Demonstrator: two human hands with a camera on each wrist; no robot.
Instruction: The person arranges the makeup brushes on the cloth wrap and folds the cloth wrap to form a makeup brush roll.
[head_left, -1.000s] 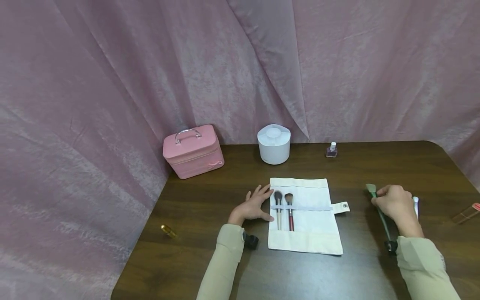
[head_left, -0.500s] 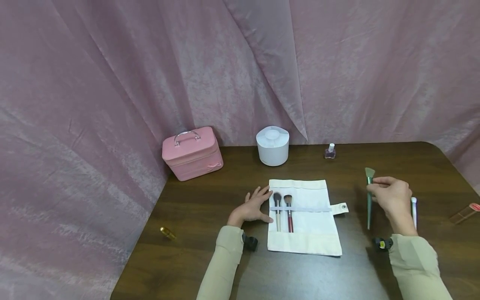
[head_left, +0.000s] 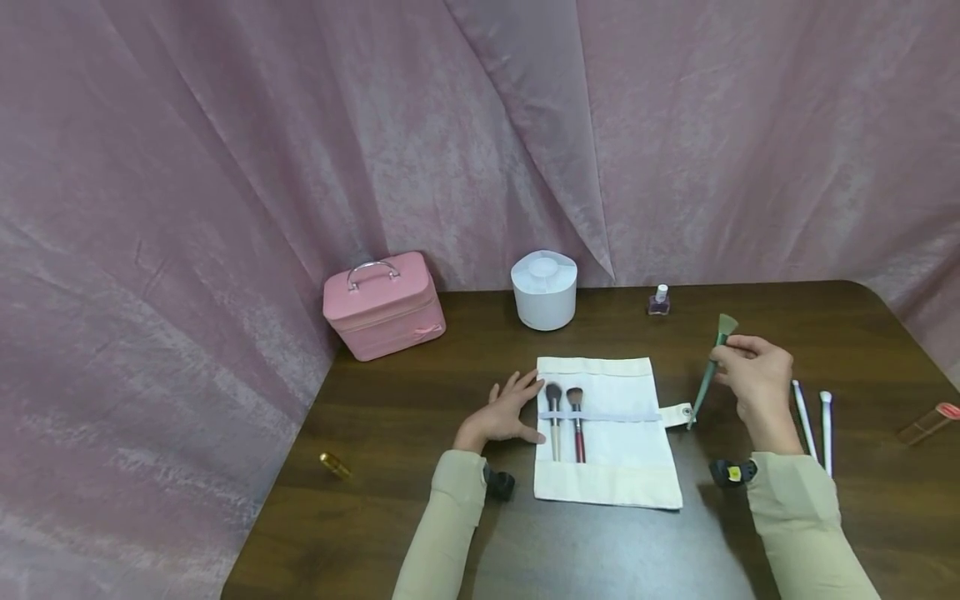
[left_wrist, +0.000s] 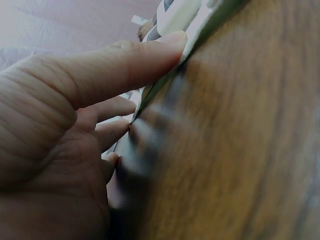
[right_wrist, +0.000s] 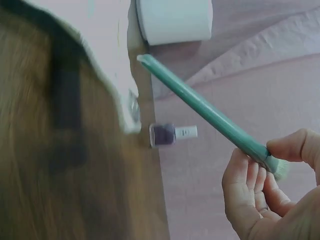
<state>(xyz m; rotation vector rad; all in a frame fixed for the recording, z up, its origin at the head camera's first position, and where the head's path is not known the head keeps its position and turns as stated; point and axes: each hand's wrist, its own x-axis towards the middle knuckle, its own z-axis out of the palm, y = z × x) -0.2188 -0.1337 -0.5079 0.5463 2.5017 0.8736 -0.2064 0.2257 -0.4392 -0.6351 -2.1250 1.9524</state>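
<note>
A white cloth brush roll (head_left: 618, 450) lies unrolled on the table. Under its strap, on the left part, sit a makeup brush with a pale handle (head_left: 555, 425) and one with a red handle (head_left: 579, 429). My left hand (head_left: 504, 414) rests with spread fingers at the roll's left edge; the left wrist view shows thumb (left_wrist: 150, 57) and fingertips touching that edge. Right of the roll, my right hand (head_left: 757, 379) pinches a green makeup brush (head_left: 707, 385) near its bristles, bristles up. In the right wrist view the green handle (right_wrist: 205, 107) points away from the fingers.
Two white-handled brushes (head_left: 827, 429) lie right of my right forearm, with a brown tube (head_left: 927, 423) farther right. At the back stand a pink case (head_left: 386, 308), a white round container (head_left: 545, 292) and a nail polish bottle (head_left: 658, 302). A gold tube (head_left: 335, 465) lies at left.
My right hand has lifted the green brush off the table and carried it left towards the roll's snap tab, tilting it. The left hand has stayed in place.
</note>
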